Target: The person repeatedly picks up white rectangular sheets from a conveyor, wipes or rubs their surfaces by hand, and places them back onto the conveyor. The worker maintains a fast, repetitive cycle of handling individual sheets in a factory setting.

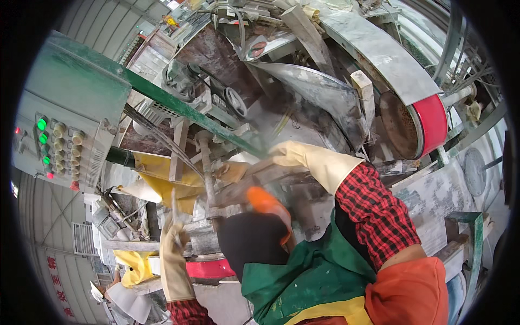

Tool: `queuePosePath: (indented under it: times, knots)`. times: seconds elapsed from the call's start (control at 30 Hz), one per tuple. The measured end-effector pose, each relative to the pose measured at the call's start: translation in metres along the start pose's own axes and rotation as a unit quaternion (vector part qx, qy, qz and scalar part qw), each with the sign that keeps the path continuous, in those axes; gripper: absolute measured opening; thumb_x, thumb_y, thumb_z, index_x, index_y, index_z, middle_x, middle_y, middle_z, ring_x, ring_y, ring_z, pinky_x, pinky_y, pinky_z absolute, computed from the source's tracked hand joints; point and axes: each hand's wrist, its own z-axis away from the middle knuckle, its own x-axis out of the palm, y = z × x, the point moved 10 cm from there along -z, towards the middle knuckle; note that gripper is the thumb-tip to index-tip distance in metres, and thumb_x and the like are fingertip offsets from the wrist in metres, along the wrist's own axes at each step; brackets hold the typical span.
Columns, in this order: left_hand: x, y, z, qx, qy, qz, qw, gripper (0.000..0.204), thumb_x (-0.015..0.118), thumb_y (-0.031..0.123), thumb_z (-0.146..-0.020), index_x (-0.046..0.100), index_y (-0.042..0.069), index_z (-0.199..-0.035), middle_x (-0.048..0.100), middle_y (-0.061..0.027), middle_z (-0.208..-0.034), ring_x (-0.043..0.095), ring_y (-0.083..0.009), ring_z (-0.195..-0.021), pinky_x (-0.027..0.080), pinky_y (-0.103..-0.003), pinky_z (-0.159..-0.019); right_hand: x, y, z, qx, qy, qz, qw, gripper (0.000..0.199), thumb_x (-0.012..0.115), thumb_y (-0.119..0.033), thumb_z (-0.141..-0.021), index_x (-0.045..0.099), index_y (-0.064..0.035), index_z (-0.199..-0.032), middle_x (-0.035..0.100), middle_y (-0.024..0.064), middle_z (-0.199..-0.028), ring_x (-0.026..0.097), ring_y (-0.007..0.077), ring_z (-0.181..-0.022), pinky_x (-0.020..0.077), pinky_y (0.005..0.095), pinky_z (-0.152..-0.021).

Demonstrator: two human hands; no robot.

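Note:
My left hand, in a cream rubber glove, is raised beside the machine frame at lower left. Its fingers close around a thin, pale, upright stick-like piece, blurred. My right hand, in a matching glove, reaches across the middle. Its fingers curl over by the end of a brownish bar and the lower end of a green metal beam. Motion blur hides what those fingers hold, if anything. Between my arms, a blurred orange shape shows above a rounded black one.
A green control cabinet with lit green buttons stands at left. A belt wheel with a red rim and a curved metal sheet lie beyond my right arm. Pulleys sit behind the beam. A green metal post rises at right.

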Motion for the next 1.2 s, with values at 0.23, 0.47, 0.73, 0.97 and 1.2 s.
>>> queuePosePath:
  times: [0.23,0.47,0.73,0.97,1.2]
  knots:
    - [0.276,0.072,-0.066,0.163,-0.186,-0.178,0.952,0.093,0.082,0.013,-0.066,0.043,0.003,-0.15,0.05,-0.0152,-0.147,0.052,-0.0244,-0.13,0.041,-0.032,-0.108,0.03,-0.104,0.015,0.056,0.018,-0.346,0.936,0.057,0.067,-0.031,-0.097,0.044,-0.0109,-0.145,0.067,0.0099,-0.114,0.068,0.0191,-0.094,0.0578,0.032,-0.078]
    - [0.329,0.048,-0.088,0.184,-0.246,-0.017,0.952,0.075,0.073,0.033,-0.091,0.04,0.0,-0.149,0.045,-0.0185,-0.149,0.044,-0.0251,-0.138,0.036,-0.038,-0.114,-0.036,-0.114,0.028,-0.014,0.123,-0.306,0.944,0.055,0.069,-0.003,-0.09,0.046,-0.0017,-0.14,0.069,0.0117,-0.113,0.07,0.0188,-0.096,0.0581,0.0328,-0.085]
    - [0.313,0.007,-0.108,0.004,-0.174,0.041,0.984,0.037,0.056,0.038,-0.103,0.065,0.004,-0.117,0.068,-0.0003,-0.102,0.06,-0.0086,-0.088,0.05,-0.028,-0.079,-0.029,-0.143,0.034,-0.014,0.083,-0.209,0.974,0.063,0.079,-0.021,-0.088,0.05,0.0028,-0.139,0.072,0.0063,-0.099,0.065,0.0082,-0.077,0.0537,0.0233,-0.068]
    - [0.319,0.017,-0.088,0.06,-0.222,0.042,0.972,0.031,0.057,0.034,-0.104,0.066,0.005,-0.112,0.068,0.002,-0.096,0.059,-0.0053,-0.08,0.049,-0.024,-0.071,-0.116,-0.123,0.038,-0.04,0.341,-0.171,0.924,0.039,0.08,-0.031,-0.088,0.067,-0.0008,-0.109,0.07,0.0031,-0.087,0.063,0.0067,-0.065,0.0535,0.0206,-0.06]
    - [0.302,0.013,-0.093,0.022,-0.169,0.089,0.981,0.028,0.059,0.033,-0.102,0.068,0.007,-0.11,0.071,-0.0015,-0.1,0.065,-0.0093,-0.084,0.053,-0.027,-0.074,-0.057,-0.108,0.046,0.023,0.227,-0.11,0.967,0.066,0.081,-0.034,-0.087,0.057,0.0081,-0.131,0.071,0.0099,-0.091,0.067,0.0116,-0.071,0.0543,0.0246,-0.061]
